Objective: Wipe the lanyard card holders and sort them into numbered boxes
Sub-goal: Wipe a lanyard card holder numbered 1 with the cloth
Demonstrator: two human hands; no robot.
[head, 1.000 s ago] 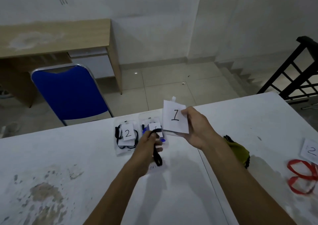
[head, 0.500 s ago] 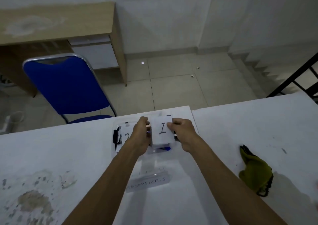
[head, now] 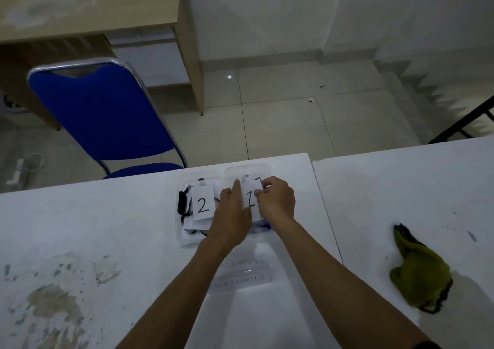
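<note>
1. White table [head: 107, 228], scuffed and stained at its near left, runs across the frame; a blue chair [head: 101, 113] and a wooden desk [head: 88, 4] stand on the tiled floor beyond it
2. Two clear plastic boxes sit side by side at the table's far edge: the left box [head: 181, 231] holds black lanyards under a paper card marked 2 [head: 202, 205]
3. Over the right box [head: 240, 171], the left hand [head: 231, 217] lies with fingers straight on a card marked 1 [head: 251, 201]
4. The right hand [head: 276, 201] pinches that card's right edge with curled fingertips
5. A clear card holder [head: 240, 275], lettering blurred, lies flat near the boxes, seemingly under the left forearm
6. A crumpled green cloth [head: 419, 271] rests well to the right
</note>
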